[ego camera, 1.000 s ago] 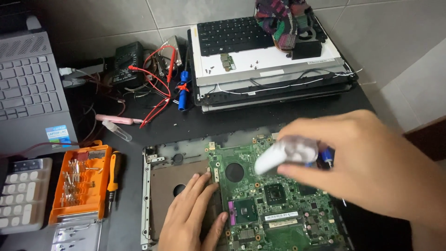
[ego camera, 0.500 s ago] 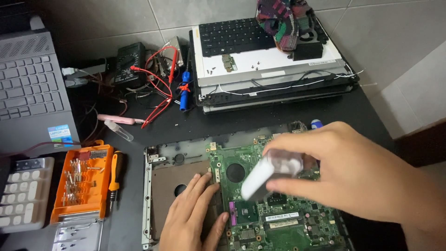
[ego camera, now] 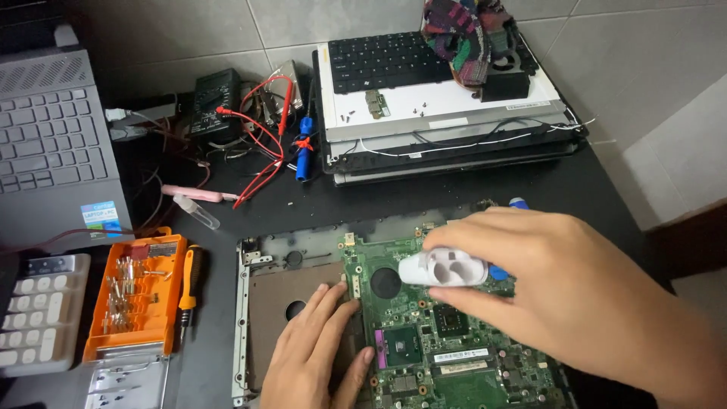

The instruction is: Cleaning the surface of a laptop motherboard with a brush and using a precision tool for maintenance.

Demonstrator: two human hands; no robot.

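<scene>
A green laptop motherboard (ego camera: 424, 341) lies in a dark laptop base shell (ego camera: 257, 280) at the front of the black table. My left hand (ego camera: 318, 352) rests flat on the shell at the board's left edge, fingers spread, holding nothing. My right hand (ego camera: 560, 291) hovers over the board's upper middle and grips a small white plastic bottle (ego camera: 443, 267) lying sideways, its base facing me. A bit of blue shows just behind the bottle.
An orange screwdriver-bit case (ego camera: 132, 295) and an orange-handled screwdriver (ego camera: 189, 284) lie left of the shell. A grey laptop (ego camera: 53, 167) and a white calculator (ego camera: 34, 314) sit far left. Stacked laptop parts with a keyboard (ego camera: 447, 113), a multimeter (ego camera: 216, 102) with red leads stand behind.
My right hand has brought the white bottle down and left, from above the board's right side to its upper middle, and turned it sideways. My left hand has stayed put.
</scene>
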